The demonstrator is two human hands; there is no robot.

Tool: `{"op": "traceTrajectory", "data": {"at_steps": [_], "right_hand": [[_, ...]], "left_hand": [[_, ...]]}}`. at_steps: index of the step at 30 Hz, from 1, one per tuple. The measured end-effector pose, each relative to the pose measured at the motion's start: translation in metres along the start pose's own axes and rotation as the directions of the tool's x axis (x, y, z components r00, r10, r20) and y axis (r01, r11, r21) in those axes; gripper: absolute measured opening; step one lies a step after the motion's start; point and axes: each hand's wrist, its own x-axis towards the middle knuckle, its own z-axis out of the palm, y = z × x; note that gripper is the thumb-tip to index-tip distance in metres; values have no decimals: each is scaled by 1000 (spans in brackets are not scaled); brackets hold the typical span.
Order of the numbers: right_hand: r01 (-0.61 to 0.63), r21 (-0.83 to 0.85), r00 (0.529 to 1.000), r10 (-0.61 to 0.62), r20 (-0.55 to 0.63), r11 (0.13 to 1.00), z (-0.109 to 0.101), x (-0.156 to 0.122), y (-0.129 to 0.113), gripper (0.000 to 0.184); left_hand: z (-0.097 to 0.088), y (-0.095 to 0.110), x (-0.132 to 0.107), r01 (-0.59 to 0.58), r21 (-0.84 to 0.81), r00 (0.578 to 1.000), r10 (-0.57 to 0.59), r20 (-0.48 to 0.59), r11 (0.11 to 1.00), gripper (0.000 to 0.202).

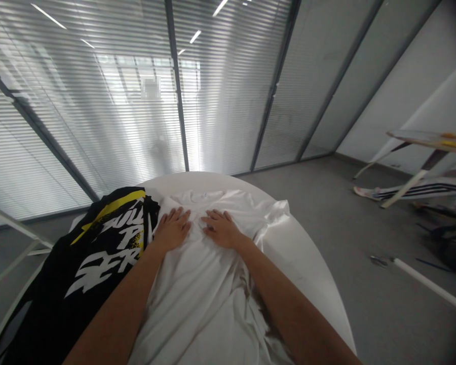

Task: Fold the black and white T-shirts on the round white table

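Blinds [228, 101] are hanging beyond the worktop [304, 258] in the head view. A white shirt [205, 284] is stretching lengthwise between its far and near edges, under the left hand [173, 230] and right hand [222, 230]; each grip is resting flat, uncurled, clamping nothing.

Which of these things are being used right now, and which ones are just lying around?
Being used:
- white shirt, under the left hand and right hand
- round table beneath

Probably just lying around:
- black garment with white lettering
- dark things on the floor, too blurred to name
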Motion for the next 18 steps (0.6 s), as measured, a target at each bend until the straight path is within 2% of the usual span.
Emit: {"op": "traceTrajectory", "data": {"at_steps": [2, 5, 7, 9, 11, 12, 15, 18], "right_hand": [[-23, 28, 998, 24, -55, 999, -9, 1, 8, 41], [-192, 47, 965, 197, -173, 980, -27, -1, 30, 38], [-356, 66, 902, 362, -235, 932, -39, -7, 52, 38], [-515, 81, 816, 517, -260, 853, -48, -15, 76, 44], [-588, 107, 760, 593, -266, 802, -54, -22, 99, 49], [-579, 132, 764, 592, -255, 804, -55, -25, 108, 51], [-489, 196, 828, 523, -204, 850, -55, -26, 123, 49], [-433, 170, 876, 457, -153, 885, -50, -20, 115, 47]], "left_hand": [[-2, 0, 0, 15, 18, 1000, -15, 9, 1000, 56], [-6, 2, -1, 41, 27, 999, -42, 23, 999, 56], [-8, 2, -1, 55, 20, 998, -56, 32, 998, 56], [-9, 2, -1, 60, 12, 998, -60, 34, 998, 56], [-9, 3, -1, 56, 9, 998, -57, 27, 998, 57], [-9, 3, -1, 54, 8, 998, -54, 22, 999, 57], [-7, 3, -1, 45, 5, 999, -45, -1, 999, 57], [-5, 2, -2, 38, 5, 999, -38, -20, 999, 56]]}}
